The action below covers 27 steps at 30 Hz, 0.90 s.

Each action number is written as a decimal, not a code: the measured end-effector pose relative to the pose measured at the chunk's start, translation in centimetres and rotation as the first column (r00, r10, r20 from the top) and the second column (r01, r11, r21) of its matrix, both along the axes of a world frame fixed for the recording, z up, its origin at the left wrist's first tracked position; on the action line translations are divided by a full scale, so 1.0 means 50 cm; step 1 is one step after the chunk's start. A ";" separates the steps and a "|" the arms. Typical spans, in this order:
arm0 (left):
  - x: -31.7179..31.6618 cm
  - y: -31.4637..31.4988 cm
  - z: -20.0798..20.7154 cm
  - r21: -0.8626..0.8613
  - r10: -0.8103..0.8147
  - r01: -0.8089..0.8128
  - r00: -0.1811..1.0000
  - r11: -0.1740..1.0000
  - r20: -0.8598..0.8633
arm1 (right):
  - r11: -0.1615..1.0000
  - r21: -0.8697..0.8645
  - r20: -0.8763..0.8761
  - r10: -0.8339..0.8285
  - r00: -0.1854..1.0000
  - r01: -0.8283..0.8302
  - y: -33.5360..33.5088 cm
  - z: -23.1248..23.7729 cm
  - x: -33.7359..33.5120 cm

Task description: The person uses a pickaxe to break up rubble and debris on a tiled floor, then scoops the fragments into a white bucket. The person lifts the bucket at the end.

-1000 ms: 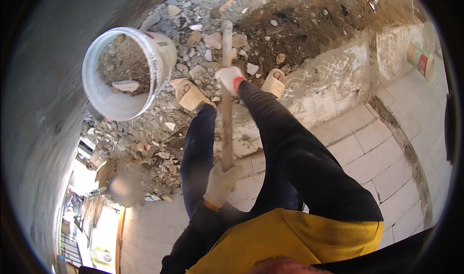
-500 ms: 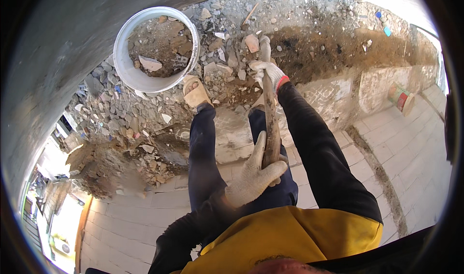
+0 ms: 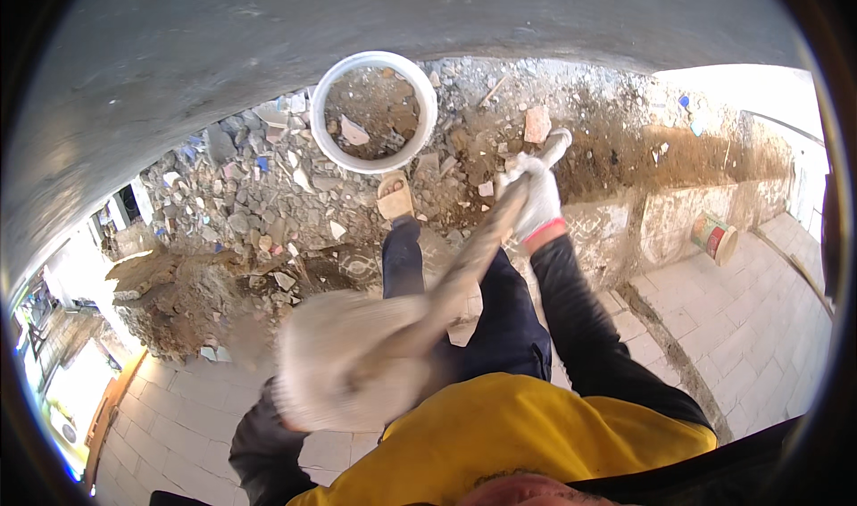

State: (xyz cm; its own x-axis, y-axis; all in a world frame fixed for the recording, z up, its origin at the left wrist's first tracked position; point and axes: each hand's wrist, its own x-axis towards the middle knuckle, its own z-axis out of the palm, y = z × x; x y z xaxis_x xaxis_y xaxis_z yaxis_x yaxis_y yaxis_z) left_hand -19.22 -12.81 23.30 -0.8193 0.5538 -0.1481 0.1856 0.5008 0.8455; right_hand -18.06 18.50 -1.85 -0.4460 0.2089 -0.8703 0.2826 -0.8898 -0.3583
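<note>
A long worn wooden tool handle (image 3: 478,256) slants from lower left to upper right in front of my body. Near its far end, my right hand (image 3: 540,198), in a white knit glove with a red cuff, is wrapped around the wood. My left hand (image 3: 353,363), gloved too, is smeared by motion at the handle's near end. The wood lies across that glove, but its fingers cannot be made out. No tool head shows. Beyond the handle is a white bucket (image 3: 428,118) holding soil and broken pieces.
Broken rubble (image 3: 241,207) spreads along the curved grey wall (image 3: 402,15). A strip of brown soil (image 3: 616,153) runs to the right behind a low ledge (image 3: 589,229). A small tub (image 3: 714,238) lies tipped on the pale tiled floor (image 3: 705,327). My sandalled foot (image 3: 393,198) stands near the bucket.
The handle has swung from nearly upright in view to a slant, its near end moving left with my left hand. My right hand keeps its grip. The whole view has shifted.
</note>
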 end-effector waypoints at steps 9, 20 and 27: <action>-0.038 -0.584 0.046 0.172 0.853 -0.897 0.307 0.408 -0.422 | 0.777 -0.609 -0.234 0.016 0.972 -0.159 -0.392 0.232 -0.065; 0.252 0.132 -0.534 -0.389 -0.263 0.336 0.937 0.858 0.228 | 0.943 0.088 0.218 -0.332 0.918 0.320 0.148 -0.286 0.208; 0.277 0.598 -0.999 0.181 -0.194 0.265 0.023 0.947 0.981 | 0.914 0.399 0.250 -0.181 0.951 0.069 0.584 -0.730 0.289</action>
